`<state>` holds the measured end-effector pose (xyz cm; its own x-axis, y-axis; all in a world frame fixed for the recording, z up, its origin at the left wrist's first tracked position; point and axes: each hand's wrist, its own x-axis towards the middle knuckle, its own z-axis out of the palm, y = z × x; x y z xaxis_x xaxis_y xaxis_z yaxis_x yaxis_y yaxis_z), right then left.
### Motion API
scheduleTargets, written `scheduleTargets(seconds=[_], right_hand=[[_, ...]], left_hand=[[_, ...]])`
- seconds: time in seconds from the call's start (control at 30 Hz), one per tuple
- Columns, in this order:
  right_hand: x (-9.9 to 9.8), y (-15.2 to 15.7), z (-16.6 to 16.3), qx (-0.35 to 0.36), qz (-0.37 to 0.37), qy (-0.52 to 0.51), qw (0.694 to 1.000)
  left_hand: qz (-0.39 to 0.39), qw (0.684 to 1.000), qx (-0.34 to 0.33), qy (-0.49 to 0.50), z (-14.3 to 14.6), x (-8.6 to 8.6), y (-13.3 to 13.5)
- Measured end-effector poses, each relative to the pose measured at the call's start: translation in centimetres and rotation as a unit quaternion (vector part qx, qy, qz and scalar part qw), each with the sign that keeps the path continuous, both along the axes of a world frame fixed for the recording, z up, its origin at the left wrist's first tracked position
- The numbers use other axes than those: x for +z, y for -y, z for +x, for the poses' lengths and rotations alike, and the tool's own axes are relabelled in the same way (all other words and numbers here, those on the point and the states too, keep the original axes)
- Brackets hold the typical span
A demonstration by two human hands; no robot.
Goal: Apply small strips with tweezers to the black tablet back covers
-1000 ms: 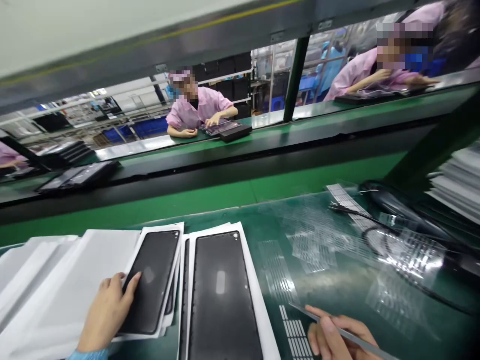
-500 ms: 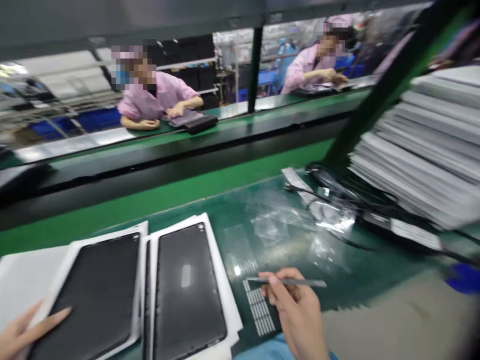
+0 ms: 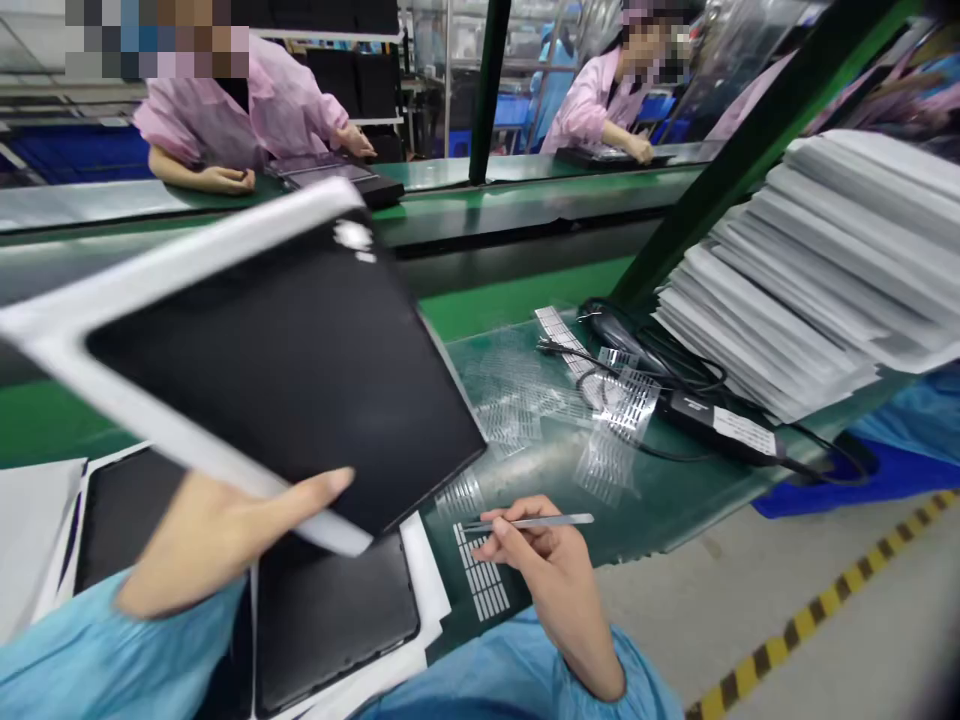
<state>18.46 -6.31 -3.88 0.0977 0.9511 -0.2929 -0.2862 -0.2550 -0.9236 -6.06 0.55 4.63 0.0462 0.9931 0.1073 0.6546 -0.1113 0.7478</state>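
Left hand (image 3: 225, 520): now grasping black panel (image 3: 277, 360), raised off the stack (image 3: 330, 610) at the worktop's near edge.
Right hand (image 3: 551, 565): still pinching tweezers (image 3: 529, 522) over label strips (image 3: 484, 585).

Black panel (image 3: 292, 370) in its white sleeve is up off the bench, tilted, far corner pointing to one o'clock, gripped at its near edge. Slim silver tweezers (image 3: 529, 522) lie level, tips toward nine o'clock.
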Motion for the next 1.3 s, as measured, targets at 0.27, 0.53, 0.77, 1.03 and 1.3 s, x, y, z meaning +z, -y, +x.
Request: scheduleTargets(seconds=[0.27, 0.53, 0.77, 1.03, 1.3], right_hand=[[0.1, -0.1, -0.3, -0.022, 0.005, 0.017, 1.000], [-0.2, 0.2, -0.2, -0.016, 0.016, 0.037, 0.999], [-0.1, 0.2, -0.2, 0.004, 0.017, 0.066, 0.998], [-0.2, 0.5, -0.1, 0.001, -0.002, 0.053, 0.999], [-0.1, 0.3, -0.3, -0.001, 0.041, 0.045, 0.998]], left_hand=[[-0.013, 0.981, -0.193, 0.017, 4.6, -0.6, -3.2], [0.079, 0.961, -0.263, -0.011, 5.5, -2.2, -2.6], [0.113, 0.959, -0.261, 0.007, 5.6, -2.7, -2.6], [0.111, 0.958, -0.266, -0.018, 5.6, -2.5, -2.3], [0.072, 0.966, -0.246, -0.026, 5.6, -3.3, -2.0]])
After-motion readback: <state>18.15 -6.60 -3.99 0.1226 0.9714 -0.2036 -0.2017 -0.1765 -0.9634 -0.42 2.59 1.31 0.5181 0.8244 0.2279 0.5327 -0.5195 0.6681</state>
